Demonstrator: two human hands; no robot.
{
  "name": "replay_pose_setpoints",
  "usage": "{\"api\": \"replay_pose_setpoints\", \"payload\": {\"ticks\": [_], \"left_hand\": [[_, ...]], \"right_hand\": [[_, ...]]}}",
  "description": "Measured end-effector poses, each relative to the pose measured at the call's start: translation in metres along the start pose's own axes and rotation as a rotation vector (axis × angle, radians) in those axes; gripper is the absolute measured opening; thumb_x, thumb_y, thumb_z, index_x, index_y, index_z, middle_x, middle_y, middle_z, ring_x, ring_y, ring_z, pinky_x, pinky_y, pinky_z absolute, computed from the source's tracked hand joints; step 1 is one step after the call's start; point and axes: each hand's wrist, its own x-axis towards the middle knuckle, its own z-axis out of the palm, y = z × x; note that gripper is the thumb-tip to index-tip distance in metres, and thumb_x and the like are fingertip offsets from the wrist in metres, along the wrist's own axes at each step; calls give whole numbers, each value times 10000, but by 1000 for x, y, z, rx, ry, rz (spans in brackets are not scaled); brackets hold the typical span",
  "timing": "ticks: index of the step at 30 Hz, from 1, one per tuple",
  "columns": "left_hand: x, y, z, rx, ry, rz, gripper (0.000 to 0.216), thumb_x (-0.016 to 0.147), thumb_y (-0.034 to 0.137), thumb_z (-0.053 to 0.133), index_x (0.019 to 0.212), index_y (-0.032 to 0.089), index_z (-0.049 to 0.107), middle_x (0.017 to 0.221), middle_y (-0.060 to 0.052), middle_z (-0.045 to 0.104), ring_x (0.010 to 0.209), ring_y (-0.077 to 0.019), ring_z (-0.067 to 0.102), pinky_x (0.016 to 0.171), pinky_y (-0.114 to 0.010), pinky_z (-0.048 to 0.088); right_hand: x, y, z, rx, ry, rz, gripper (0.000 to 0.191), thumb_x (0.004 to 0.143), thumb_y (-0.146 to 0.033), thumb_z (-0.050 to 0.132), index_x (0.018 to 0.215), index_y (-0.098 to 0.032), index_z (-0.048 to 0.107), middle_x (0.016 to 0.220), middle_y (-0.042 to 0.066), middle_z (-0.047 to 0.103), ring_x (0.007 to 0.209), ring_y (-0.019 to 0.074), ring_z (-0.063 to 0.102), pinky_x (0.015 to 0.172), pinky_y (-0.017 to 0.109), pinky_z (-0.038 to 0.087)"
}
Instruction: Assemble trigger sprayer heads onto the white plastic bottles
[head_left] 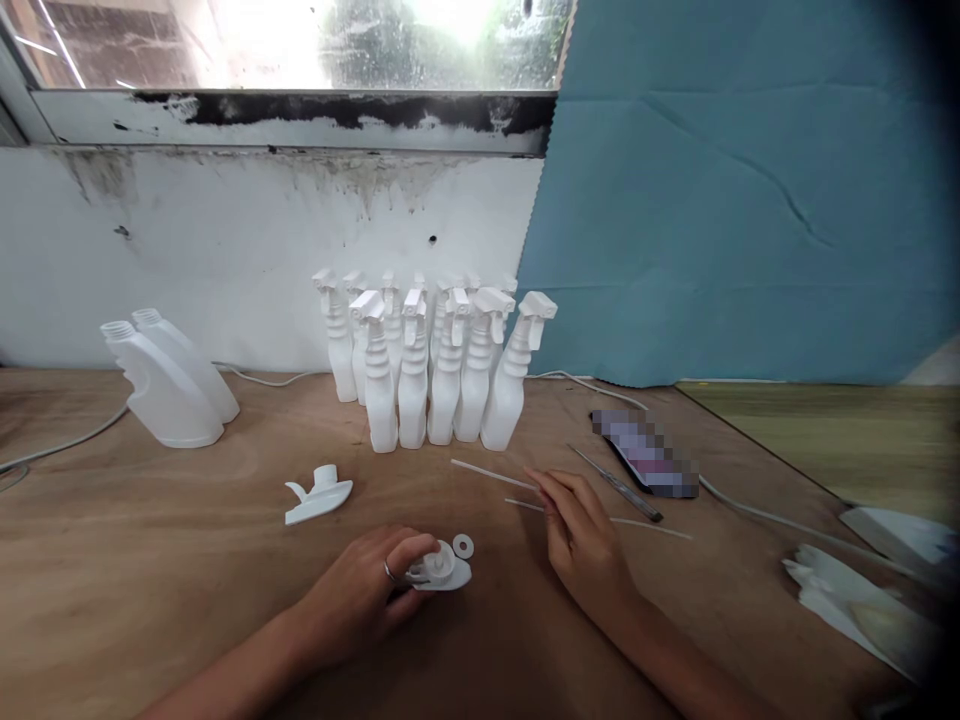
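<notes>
The left hand (379, 580) has its grip closed on one end of a glossy white plastic spray head (450, 578), held round side up, its long axis roughly left to right, with a flat white ring (457, 549) just beside it on the wood-grained desk (225, 570). To the right and slightly farther off, the right hand (589, 550) pinches a thin, pale, straight tube (484, 472), its free end slanting far-left, beyond and apart from the spray head. A second tube (652, 527) lies beneath that hand; ribbed-neck white bottles (446, 405) stand behind.
</notes>
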Motion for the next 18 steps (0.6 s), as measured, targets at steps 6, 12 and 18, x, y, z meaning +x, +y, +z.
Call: {"api": "replay_pose_setpoints", "payload": {"ticks": [6, 12, 18], "left_hand": [[0, 0, 0, -13, -9, -63, 566, 837, 175, 595, 1322, 304, 332, 1150, -21, 637, 1000, -176, 624, 883, -304, 481], [1, 2, -3, 2, -33, -46, 552, 832, 157, 584, 1319, 297, 365, 1137, -23, 643, 991, -178, 624, 877, -297, 481], [3, 2, 1, 19, -3, -46, 505, 847, 175, 585, 1300, 286, 393, 1104, -30, 650, 966, -179, 622, 858, -290, 476]], "right_hand": [[0, -18, -3, 261, 139, 153, 118, 953, -143, 403, 986, -214, 491, 901, 56, 526, 776, 162, 552, 662, 296, 474], [-8, -22, -1, 399, -82, 259, 141, 979, -229, 383, 1065, -224, 495, 840, 37, 606, 575, 120, 556, 567, 255, 492], [-1, -16, 11, 370, -343, 363, 184, 925, -299, 498, 897, -200, 651, 804, 43, 691, 745, 183, 649, 684, 294, 523]]}}
